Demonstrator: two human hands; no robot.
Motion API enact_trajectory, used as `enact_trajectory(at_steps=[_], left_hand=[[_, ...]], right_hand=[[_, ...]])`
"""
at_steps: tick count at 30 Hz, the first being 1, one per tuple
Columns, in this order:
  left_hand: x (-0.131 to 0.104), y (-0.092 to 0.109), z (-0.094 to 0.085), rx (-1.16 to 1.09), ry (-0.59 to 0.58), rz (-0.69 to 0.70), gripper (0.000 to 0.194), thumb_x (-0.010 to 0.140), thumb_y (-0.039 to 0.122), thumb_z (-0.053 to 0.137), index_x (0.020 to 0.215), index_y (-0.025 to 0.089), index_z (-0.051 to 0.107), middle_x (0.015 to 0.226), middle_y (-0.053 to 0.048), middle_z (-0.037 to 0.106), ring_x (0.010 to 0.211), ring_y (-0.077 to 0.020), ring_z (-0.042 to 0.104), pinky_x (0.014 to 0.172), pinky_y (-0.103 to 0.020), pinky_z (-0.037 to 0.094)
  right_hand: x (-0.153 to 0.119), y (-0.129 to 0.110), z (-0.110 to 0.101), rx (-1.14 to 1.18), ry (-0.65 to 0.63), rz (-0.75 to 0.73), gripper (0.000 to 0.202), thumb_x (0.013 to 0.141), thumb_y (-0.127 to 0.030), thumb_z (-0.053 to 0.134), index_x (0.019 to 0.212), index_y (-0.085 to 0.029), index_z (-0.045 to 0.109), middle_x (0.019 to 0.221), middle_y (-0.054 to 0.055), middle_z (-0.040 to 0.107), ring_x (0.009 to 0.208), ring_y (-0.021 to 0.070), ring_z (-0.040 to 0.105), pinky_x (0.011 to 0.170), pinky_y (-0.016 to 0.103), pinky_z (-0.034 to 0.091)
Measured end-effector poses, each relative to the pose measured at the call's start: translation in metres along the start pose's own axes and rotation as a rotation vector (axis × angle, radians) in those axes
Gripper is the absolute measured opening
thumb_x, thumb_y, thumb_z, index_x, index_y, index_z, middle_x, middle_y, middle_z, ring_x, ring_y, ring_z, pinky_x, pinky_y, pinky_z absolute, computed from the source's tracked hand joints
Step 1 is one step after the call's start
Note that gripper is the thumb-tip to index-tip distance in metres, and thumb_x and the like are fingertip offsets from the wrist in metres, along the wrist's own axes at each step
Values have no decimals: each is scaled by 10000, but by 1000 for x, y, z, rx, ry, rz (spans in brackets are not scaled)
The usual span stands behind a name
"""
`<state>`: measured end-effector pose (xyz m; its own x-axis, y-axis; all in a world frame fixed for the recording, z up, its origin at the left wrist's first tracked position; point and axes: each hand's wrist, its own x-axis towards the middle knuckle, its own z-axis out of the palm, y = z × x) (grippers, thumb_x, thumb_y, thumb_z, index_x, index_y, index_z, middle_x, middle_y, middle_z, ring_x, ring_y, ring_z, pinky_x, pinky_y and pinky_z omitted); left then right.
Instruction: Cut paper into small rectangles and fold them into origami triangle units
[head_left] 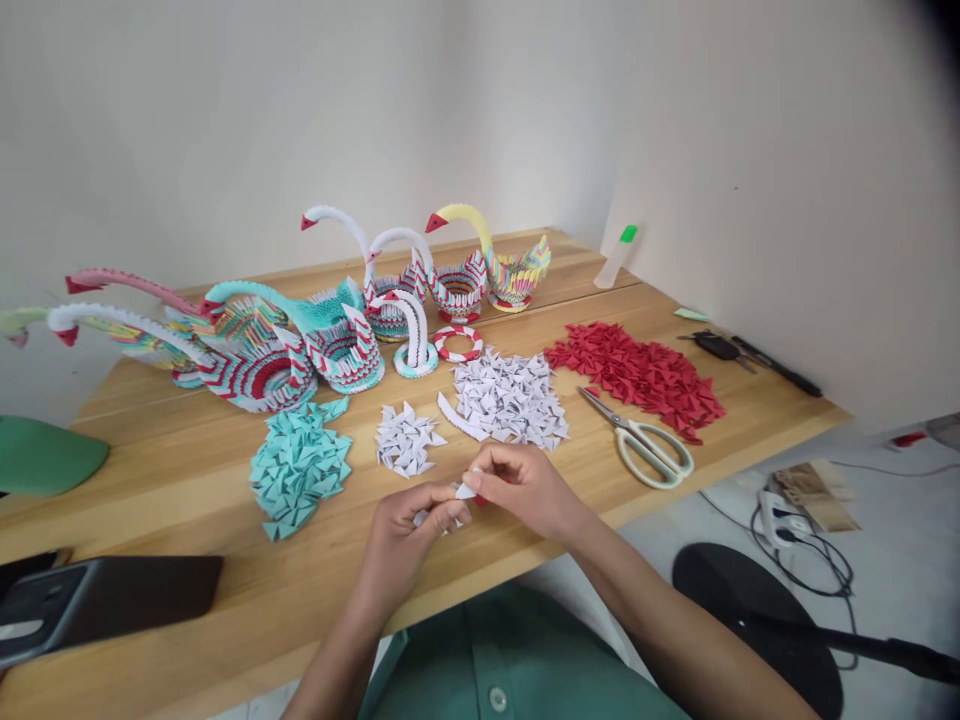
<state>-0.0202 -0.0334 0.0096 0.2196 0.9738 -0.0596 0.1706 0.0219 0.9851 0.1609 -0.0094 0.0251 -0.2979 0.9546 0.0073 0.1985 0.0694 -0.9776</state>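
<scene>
My left hand [411, 535] and my right hand [521, 485] meet near the table's front edge. Pinched between the right fingertips is a small white folded paper piece [466, 491]. The left fingers are closed around white folded paper, mostly hidden by them. A bit of red shows beneath the right hand. Just beyond lie a small pile of white paper pieces [407, 440], a larger white pile [514, 398] and a curved white paper strip [459, 418]. Turquoise paper pieces [300, 465] are heaped on the left, red paper pieces [637, 375] on the right.
Several folded-paper swans [259, 375] stand along the back. A red-and-white paper ring [459, 344] lies before them. Scissors [645, 445] rest at right, near keys [718, 346] and a black pen [776, 366]. A dark box-like device [150, 590] sits front left, a green object [49, 456] behind it.
</scene>
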Motion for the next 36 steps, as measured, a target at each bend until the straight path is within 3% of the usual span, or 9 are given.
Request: enact_trajectory(at_steps=[15, 21, 26, 30, 36], left_hand=[[-1, 5, 11, 86, 99, 89, 251, 812, 312, 628, 607, 169, 652, 573, -7, 634, 559, -137, 551, 573, -240, 421], [-3, 4, 11, 125, 109, 138, 250, 843, 302, 606, 625, 178, 609, 571, 14, 601, 552, -126, 526, 565, -232, 412], [-10, -1, 7, 445, 317, 398, 60, 796, 256, 697, 775, 214, 660, 651, -3, 673, 611, -167, 592, 628, -281, 452], [-10, -3, 3, 647, 301, 676, 113, 864, 161, 612, 777, 218, 657, 730, -41, 712, 691, -185, 623, 681, -312, 461], [-8, 0, -2, 691, 293, 785, 117, 874, 146, 602, 807, 220, 663, 737, -42, 712, 694, -183, 619, 657, -307, 454]], right_hand=[[-5, -4, 2, 18, -7, 2, 221, 809, -304, 633, 645, -158, 603, 583, -29, 510, 551, 97, 414, 521, 226, 318], [-5, -3, 0, 45, -17, 16, 315, 863, -383, 585, 647, -156, 612, 575, -25, 519, 555, 103, 435, 534, 231, 329], [-3, -1, 1, 82, 12, 45, 387, 865, -404, 595, 566, -161, 551, 547, -24, 518, 558, 105, 470, 583, 240, 373], [-2, 1, 5, 110, -18, 77, 391, 856, -419, 613, 570, -161, 546, 530, -32, 502, 530, 97, 450, 553, 237, 361], [-2, -1, 9, 132, -62, 94, 423, 841, -481, 620, 572, -167, 530, 514, -40, 470, 501, 92, 420, 504, 235, 314]])
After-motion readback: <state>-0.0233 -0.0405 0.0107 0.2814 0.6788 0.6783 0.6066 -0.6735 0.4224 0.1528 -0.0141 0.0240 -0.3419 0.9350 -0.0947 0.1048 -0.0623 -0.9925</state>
